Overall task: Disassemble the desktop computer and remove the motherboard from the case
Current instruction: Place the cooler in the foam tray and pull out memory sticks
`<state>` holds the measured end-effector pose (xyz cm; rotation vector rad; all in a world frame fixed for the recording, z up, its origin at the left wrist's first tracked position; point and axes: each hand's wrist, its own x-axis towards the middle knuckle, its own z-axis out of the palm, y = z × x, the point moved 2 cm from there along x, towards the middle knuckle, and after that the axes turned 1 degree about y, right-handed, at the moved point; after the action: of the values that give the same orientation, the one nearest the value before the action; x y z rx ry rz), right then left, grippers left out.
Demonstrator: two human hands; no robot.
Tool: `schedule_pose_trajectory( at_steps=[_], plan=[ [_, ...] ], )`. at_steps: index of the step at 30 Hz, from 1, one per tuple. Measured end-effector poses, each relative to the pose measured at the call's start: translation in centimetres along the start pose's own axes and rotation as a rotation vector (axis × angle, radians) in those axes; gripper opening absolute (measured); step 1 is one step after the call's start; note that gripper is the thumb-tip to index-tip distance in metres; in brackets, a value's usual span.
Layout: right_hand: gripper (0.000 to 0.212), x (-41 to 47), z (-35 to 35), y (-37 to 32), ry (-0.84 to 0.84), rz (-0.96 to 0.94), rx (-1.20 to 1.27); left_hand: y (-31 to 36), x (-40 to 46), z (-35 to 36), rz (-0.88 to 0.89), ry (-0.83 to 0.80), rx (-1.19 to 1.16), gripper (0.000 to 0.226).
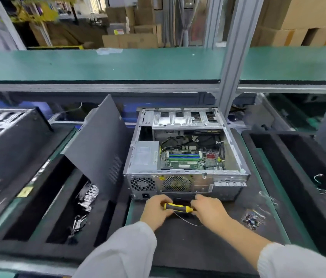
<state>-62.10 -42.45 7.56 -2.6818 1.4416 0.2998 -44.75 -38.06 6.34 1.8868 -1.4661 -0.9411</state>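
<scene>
An open silver computer case (186, 175) lies on a black mat, its rear panel facing me. Inside it I see the green motherboard (190, 159), a grey power supply (145, 156) at its left, and black cables behind. A yellow and black screwdriver (178, 207) lies level just in front of the case's rear panel. My left hand (157, 209) grips its handle end. My right hand (208, 207) holds its other end, and the tip is hidden under those fingers. A thin wire loops on the mat below my right hand.
The removed dark side panel (100, 141) leans at the case's left. A black foam tray (58, 207) with metal parts sits at left, another computer (3, 133) beyond it. A small bag of screws (252, 218) lies at right, next to another foam tray (306, 167). An aluminium post (232, 63) rises behind the case.
</scene>
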Motion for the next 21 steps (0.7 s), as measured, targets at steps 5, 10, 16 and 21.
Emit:
schedule_pose_trajectory(
  at_steps=[5,10,16,21],
  plan=[
    [0.021,0.7,0.9,0.7,-0.036,0.009,-0.043,-0.3,0.7,0.9,0.030,-0.038,0.051,0.020],
    [0.018,1.1,1.0,1.3,-0.057,-0.020,-0.069,-0.7,1.3,0.7,0.029,-0.085,0.121,0.019],
    [0.024,0.5,0.2,0.7,-0.072,-0.087,-0.087,-0.6,1.5,0.2,0.037,-0.157,0.228,0.024],
    [0.020,-0.2,-5.0,0.4,-0.015,-0.154,0.078,2.6,0.9,-1.9,0.142,-0.215,0.346,0.020]
  ],
)
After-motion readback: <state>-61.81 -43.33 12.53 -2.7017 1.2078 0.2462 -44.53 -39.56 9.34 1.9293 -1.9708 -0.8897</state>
